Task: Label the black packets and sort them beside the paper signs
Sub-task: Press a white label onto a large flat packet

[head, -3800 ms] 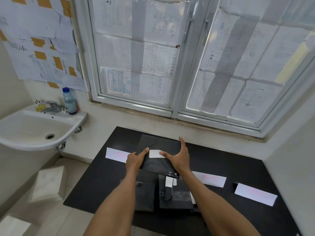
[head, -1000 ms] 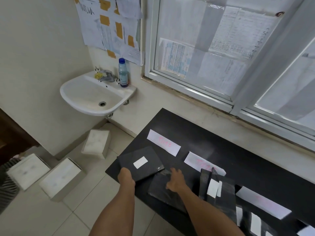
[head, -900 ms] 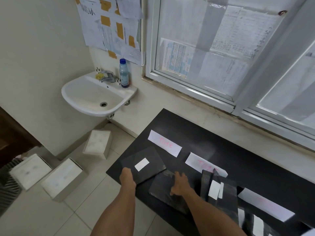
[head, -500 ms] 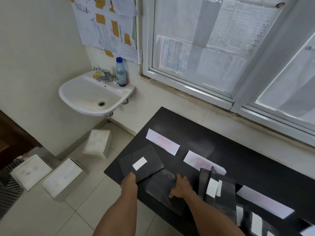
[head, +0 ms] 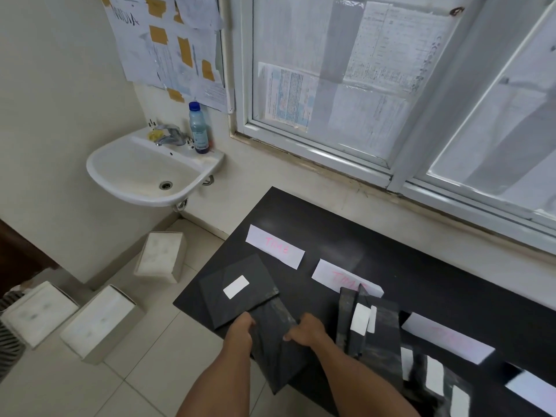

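**A:** Head view first: what are the hands on?

**B:** Both are on one black packet [head: 272, 344] with no label showing. The left hand [head: 240, 328] curls its fingers over the packet's left edge. The right hand [head: 304, 329] grips the right edge, fingers bent round it.

**A:** Where does that packet sit?

**B:** At the near-left corner of the bench [head: 391, 233], its near end hanging past the bench edge over the floor tiles. Its far end touches the labelled packet [head: 222, 299], which seems to lie over it.

**A:** And the labelled one?

**B:** It lies flat on the bench with a white label [head: 236, 286] in its middle, just in front of the first paper sign [head: 275, 246]. I cannot read the sign's pink lettering.

**A:** Other signs?

**B:** A second sign [head: 334, 273] lies to the right. A leaning stack of packets [head: 382, 332] covers its near corner, with white stickers [head: 359, 319] on the stack's face. A third sign [head: 448, 337] lies further right, with more packets [head: 433, 377] in front of it, blurred.

**A:** Off the bench?

**B:** A white sink [head: 129, 164] with a bottle [head: 198, 127] on its rim, and pale boxes [head: 162, 257] on the floor.
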`<state>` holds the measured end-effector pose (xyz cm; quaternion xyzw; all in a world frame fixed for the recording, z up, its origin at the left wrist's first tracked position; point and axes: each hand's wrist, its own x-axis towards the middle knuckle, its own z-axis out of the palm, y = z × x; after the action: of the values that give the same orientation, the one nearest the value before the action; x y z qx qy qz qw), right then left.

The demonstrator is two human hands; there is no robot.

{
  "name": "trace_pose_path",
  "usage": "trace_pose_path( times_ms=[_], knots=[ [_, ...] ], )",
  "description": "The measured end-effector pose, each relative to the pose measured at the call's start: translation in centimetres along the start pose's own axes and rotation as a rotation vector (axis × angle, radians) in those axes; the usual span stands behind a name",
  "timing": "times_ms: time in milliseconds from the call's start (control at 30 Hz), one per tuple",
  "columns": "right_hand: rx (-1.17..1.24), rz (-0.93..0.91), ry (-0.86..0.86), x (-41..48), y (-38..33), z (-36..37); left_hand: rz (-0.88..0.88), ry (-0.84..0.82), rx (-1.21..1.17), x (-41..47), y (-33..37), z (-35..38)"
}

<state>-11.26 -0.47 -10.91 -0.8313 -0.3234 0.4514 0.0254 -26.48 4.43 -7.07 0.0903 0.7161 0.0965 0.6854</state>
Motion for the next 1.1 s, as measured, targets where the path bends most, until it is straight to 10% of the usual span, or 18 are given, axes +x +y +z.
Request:
trace_pose_path(
  times_ms=[667, 1100],
  knots=[
    [0.528, -0.029, 0.398, -8.1, 5.4, -10.6, 0.410, -0.323, 0.177, -9.2, 0.9, 10.0],
    [1.087, 0.201, 0.806, -16.3, 32.1, -21.1, 0.500, -0.817, 0.534, -16.8, -15.8, 33.9]
  ],
)
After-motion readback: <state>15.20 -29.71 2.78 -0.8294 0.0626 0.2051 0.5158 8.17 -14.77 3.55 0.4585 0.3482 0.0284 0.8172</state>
